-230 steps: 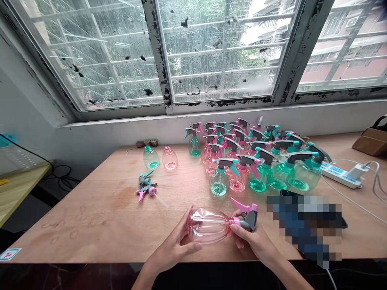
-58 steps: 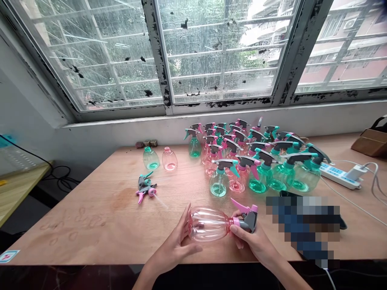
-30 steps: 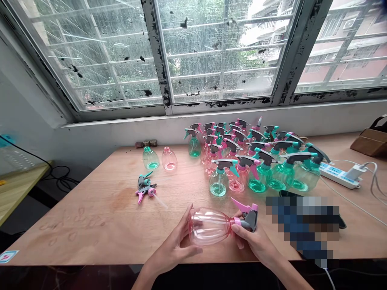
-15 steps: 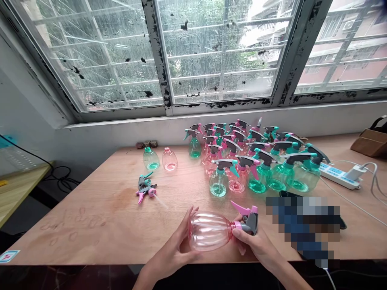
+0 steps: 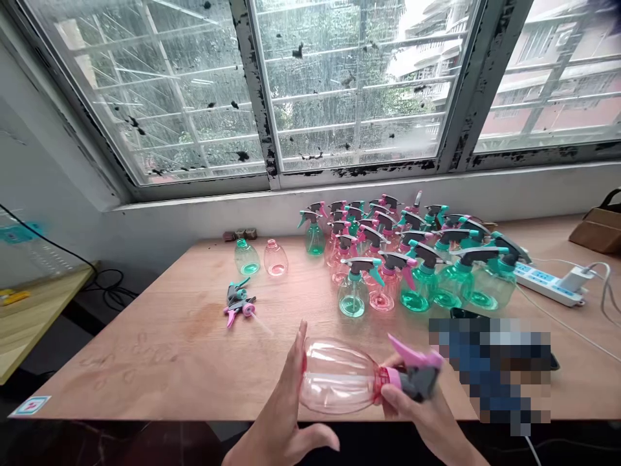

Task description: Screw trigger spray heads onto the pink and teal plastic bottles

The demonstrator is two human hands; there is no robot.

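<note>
Window (image 5: 359, 84): wide, grimy panes, dark frame with flaking paint. Table (image 5: 160, 362): pale plywood, matte, faintly stained.

Cluster (image 5: 412, 259): upright spray bottles at far right of table, clear teal and pink plastic, egg-shaped, grey trigger heads, packed close together.

Pink bottle (image 5: 334, 375): held on its side above the near table edge, between both hands. Clear pink plastic, glossy, ribbed lengthwise, oval body narrowing to a pink collar. Sprayer (image 5: 417, 375) fitted: grey body, pink lever, blurred.

Left hand (image 5: 286, 414): flat and open, palm against the bottle's base, fingers straight. Right hand (image 5: 417, 414): closed around the neck just under the sprayer.

Bare bottles (image 5: 247, 257): one teal, one pink, headless, side by side at far centre. Loose sprayers (image 5: 237, 303): a small pile lying near them, apart from the cluster.
</note>
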